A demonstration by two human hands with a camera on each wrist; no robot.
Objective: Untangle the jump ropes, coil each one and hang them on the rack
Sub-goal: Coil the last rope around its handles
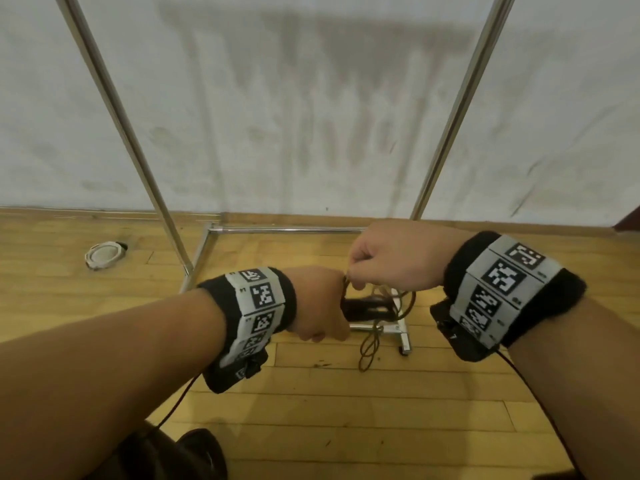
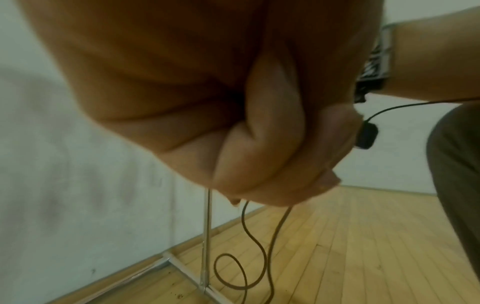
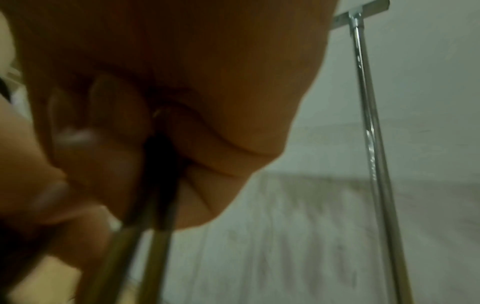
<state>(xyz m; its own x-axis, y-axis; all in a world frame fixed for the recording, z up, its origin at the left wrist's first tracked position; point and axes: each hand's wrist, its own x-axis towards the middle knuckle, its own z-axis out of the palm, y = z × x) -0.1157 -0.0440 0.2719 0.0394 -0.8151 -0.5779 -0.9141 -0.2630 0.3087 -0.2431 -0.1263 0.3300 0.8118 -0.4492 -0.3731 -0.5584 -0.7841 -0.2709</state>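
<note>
My left hand (image 1: 323,306) is curled round the black handles (image 1: 367,309) of a jump rope, held in front of me above the floor. The thin brown cord (image 1: 369,344) droops from it in loops onto the floor; in the left wrist view the cord (image 2: 255,244) hangs below my fist. My right hand (image 1: 388,261) sits just above and to the right, pinching strands of the cord (image 3: 158,205) between its curled fingers. The chrome rack (image 1: 450,116) stands against the wall behind my hands, its upright (image 3: 371,144) rising beside my right hand.
The rack's base bar (image 1: 284,231) and its foot with a caster (image 1: 403,337) lie on the wooden floor under my hands. A round white floor fitting (image 1: 104,254) sits at the left. My shoe (image 1: 197,452) shows at the bottom. Sensor cables trail from both wristbands.
</note>
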